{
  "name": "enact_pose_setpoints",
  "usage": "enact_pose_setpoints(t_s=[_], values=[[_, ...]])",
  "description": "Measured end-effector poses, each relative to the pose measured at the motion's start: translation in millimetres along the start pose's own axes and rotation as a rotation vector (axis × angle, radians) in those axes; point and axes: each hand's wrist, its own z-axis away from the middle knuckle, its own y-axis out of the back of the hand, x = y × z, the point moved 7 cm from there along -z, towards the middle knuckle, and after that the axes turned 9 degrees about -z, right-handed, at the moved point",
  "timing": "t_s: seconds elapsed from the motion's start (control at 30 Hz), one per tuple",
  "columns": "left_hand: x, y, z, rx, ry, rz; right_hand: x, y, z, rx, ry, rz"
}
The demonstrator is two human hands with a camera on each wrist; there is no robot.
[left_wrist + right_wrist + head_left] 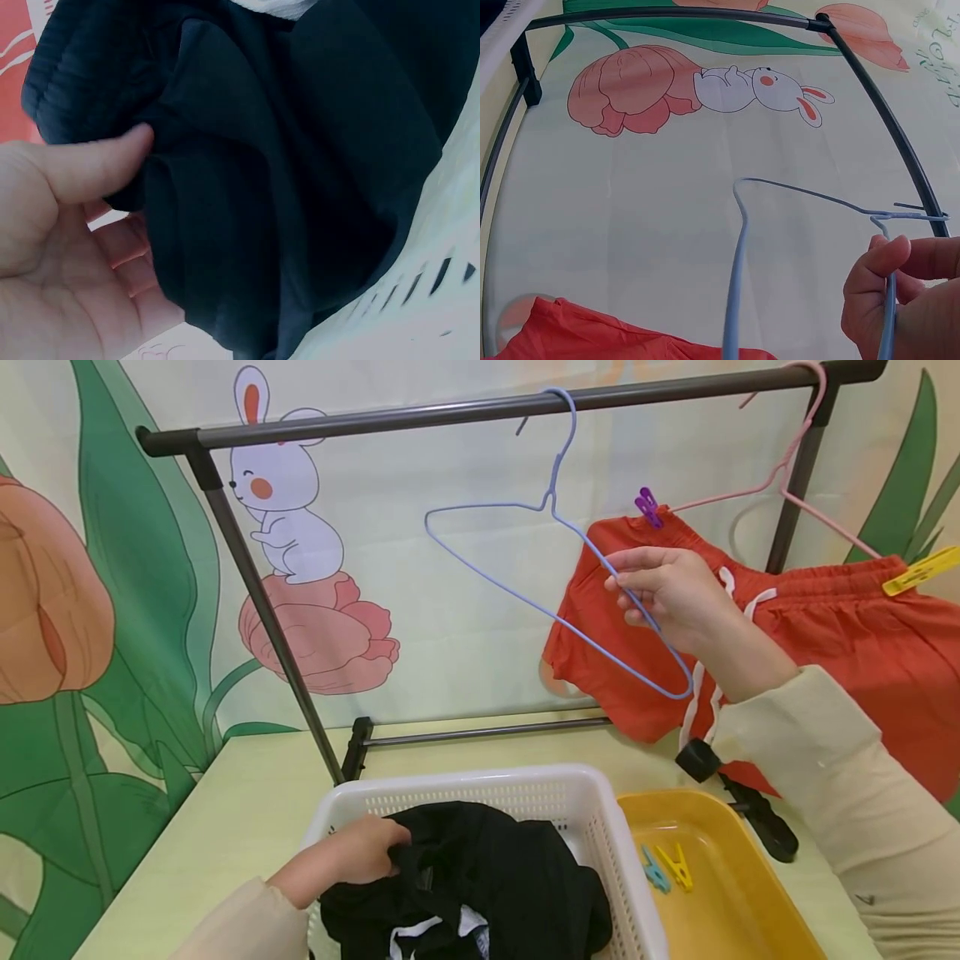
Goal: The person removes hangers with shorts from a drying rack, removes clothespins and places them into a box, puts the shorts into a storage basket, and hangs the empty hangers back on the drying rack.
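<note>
My right hand (678, 597) pinches the sloping right side of a blue wire hanger (498, 585), whose hook sits over the dark rail. In the right wrist view, the thumb and fingers of that hand (900, 292) close round the hanger's wire (733, 285). Down in the white basket, my left hand (360, 852) grips the edge of bunched black pants (517, 868) with a white drawstring. The left wrist view has the thumb of this hand (82, 225) over the gathered black cloth (225, 187) and the fingers behind it. The pants' leg length is hidden in folds.
Red shorts (840, 643) hang at right from a pink hanger (787, 468) with a purple clip (648, 507) and a yellow clip (922, 571). The white basket (480, 777) stands beside a yellow tray (720, 910) holding blue and yellow clothespins (677, 866). A dark rack (375, 420) spans above.
</note>
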Motion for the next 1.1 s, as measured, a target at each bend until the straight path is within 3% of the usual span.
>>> enact_pose_setpoints(t_s=[0.37, 0.6, 0.83, 1.1], values=[[-0.1, 12.2, 8.7, -0.025, -0.011, 0.083, 1.4, 14.8, 6.0, -0.004, 0.011, 0.076], [2.3, 24.5, 16.5, 0.064, -0.104, 0.066, -1.3, 23.6, 9.9, -0.012, 0.035, 0.088], [3.1, 36.7, 23.3, 0.165, -0.132, 0.071, -6.0, 33.5, 13.0, -0.009, 0.070, 0.148], [2.0, 45.0, 30.3, 0.218, -0.167, 0.124, -11.5, 46.3, 17.2, 0.020, 0.082, 0.187]])
